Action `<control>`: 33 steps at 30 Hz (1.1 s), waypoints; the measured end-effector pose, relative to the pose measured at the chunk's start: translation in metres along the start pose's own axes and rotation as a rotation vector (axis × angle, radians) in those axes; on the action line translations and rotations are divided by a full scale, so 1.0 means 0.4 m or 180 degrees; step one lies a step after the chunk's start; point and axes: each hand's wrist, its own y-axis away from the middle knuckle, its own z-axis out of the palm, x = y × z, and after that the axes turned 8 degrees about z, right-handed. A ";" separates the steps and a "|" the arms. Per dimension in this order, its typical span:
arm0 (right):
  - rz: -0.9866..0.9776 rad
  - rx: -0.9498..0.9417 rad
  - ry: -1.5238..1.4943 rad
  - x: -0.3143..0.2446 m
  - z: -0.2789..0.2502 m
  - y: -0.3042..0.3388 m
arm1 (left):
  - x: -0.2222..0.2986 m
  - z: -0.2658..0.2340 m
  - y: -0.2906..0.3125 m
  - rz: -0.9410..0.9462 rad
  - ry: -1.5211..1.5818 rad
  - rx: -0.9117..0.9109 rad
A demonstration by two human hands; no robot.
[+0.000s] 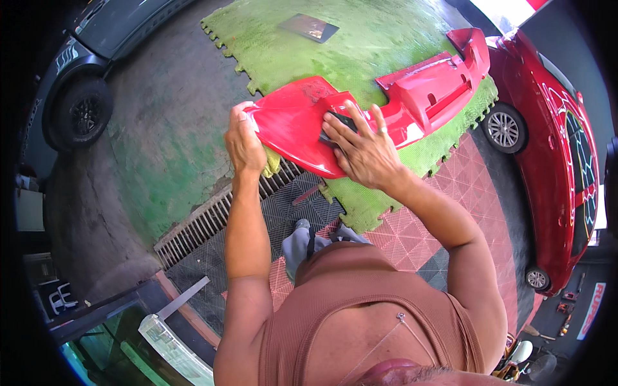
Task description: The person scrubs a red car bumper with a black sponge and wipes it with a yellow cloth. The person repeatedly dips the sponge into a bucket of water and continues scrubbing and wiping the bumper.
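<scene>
A glossy red car bumper [290, 122] stretches from in front of me toward the far right. My left hand [245, 140] is closed around its left end, thumb and fingers at the edge. Flat against the bumper's face, my right hand [364, 145] presses a dark pad [344, 122] under its fingers, which partly hide it. A dull, scuffed patch [315, 88] shows near the bumper's top edge. Below the left end, beside my left wrist, hangs a yellow-green cloth [271, 164].
Green foam mats [360, 206] lie under the bumper, with a dark flat sheet [309, 27] farther back. A red car [547, 161] stands at the right, a dark grey vehicle [96, 38] at the far left. A drain grate [206, 222] crosses the floor near my feet.
</scene>
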 end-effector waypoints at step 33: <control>0.0193 0.0058 0.0098 -0.031 -0.005 -0.080 | 0.001 0.011 -0.003 -0.0089 0.0108 0.0035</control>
